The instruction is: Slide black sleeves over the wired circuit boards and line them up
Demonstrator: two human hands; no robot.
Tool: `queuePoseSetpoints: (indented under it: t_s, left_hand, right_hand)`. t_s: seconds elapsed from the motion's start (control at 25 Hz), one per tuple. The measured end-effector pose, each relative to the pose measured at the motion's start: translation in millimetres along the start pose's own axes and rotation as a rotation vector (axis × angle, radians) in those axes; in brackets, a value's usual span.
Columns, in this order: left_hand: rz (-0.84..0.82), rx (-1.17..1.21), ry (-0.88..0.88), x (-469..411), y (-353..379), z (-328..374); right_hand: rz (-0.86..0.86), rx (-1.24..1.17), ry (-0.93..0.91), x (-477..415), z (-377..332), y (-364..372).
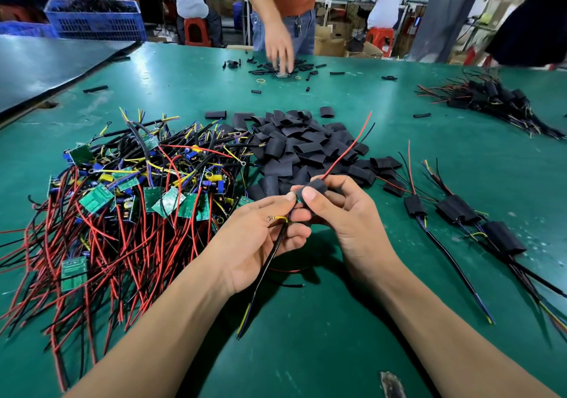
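The right hand's thumb and forefinger pinch a black sleeve. The left hand's fingertips meet its near end while curling round the black cable below. A sliver of green circuit board shows at the sleeve's mouth, so sleeving looks nearly finished. Next: seat it fully, then lay it beside the sleeved boards right of the fingers.

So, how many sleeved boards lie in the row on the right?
3 sleeved boards: one at the row's left end, one in the middle, one at the right end. A black piece behind them, by the sleeve pile, may be a fourth.
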State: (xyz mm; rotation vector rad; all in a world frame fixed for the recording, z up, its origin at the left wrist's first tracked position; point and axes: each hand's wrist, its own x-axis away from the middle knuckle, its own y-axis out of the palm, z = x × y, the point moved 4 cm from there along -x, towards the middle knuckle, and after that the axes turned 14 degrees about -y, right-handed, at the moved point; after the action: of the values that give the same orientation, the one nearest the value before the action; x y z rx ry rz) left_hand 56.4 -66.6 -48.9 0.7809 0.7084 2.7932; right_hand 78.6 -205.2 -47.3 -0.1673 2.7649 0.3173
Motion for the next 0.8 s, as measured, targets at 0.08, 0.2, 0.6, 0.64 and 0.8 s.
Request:
queuePoseSetpoints:
  t_s: [0.08, 0.2, 0.6, 0.64, 0.8]
  left_hand:
    - [0.009, -0.004, -0.009, -1.2, 0.4, -0.2]
    - [0.031, -0.002, -0.045, -0.9, -0.3, -0.1]
    - [0.018, 0.029, -0.045, -0.5, -1.0, -0.8]
    - [0.022, 0.037, -0.046, -0.8, -1.4, -0.9]
    - [0.037, 0.055, -0.046, -1.6, -3.3, -0.1]
  right_hand:
    - [0.000, -0.006, 0.001, -2.0, -1.0, -1.7]
    - [0.008, -0.001, -0.011, -5.3, -2.0, -5.3]
    - [-0.029, 0.010, -0.025, -7.4, -0.7, -6.2]
    - [-0.035, 0.002, -0.022, -6.4, 0.3, -5.0]
    - [-0.046, -0.055, -0.003, -3.2, 2.4, -0.8]
